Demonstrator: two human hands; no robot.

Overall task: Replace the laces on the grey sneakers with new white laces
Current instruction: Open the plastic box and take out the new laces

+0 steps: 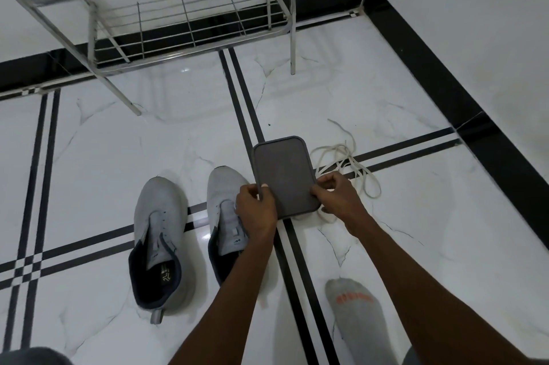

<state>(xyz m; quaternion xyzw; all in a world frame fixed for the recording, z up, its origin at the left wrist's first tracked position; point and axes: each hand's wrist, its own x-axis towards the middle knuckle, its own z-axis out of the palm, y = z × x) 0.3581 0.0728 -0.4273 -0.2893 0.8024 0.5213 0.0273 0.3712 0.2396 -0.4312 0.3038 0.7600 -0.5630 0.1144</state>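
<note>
Two grey sneakers stand side by side on the floor without laces: the left sneaker (pixel 159 241) in full view, the right sneaker (pixel 226 213) partly behind my left wrist. A flat dark grey box with a lid (pixel 284 176) lies just right of them. My left hand (pixel 256 205) grips its near left edge and my right hand (pixel 337 195) grips its near right edge. A loose off-white lace (pixel 346 161) lies tangled on the floor to the right of the box, partly under it.
A steel wire shoe rack (pixel 166 8) stands at the back against the wall. My grey-socked foot (pixel 358 317) rests on the floor at the lower right. The white marble floor (pixel 118 141) has black stripes, and a wall runs along the right.
</note>
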